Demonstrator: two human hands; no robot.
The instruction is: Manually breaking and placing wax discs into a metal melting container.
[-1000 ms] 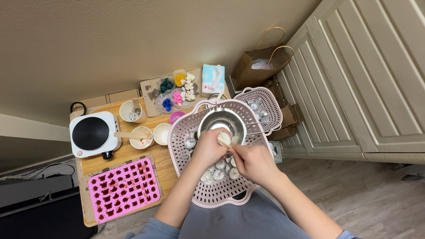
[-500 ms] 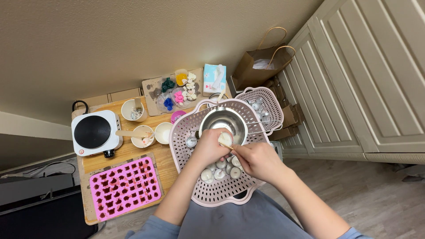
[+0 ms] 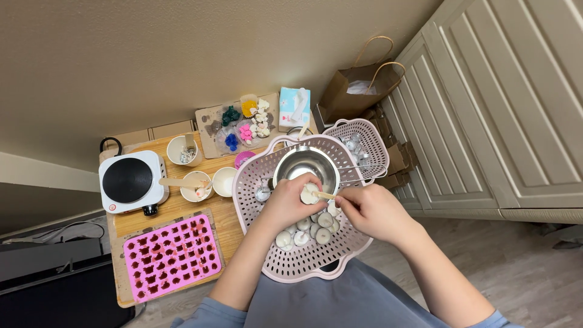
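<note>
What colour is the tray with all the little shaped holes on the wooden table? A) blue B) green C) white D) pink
D: the mould tray with rows of small shaped holes is bright pink; it lies at the near end of the wooden table, beside the hot plate.

A light blue and white tissue box (image 3: 294, 107) stood by the wall at the far edge of the wooden table (image 3: 176, 209), a white tissue poking from its top. Just right of it, on the floor, stood an open brown paper bag (image 3: 358, 88) with twisted handles. No screens or signs showed.
</note>
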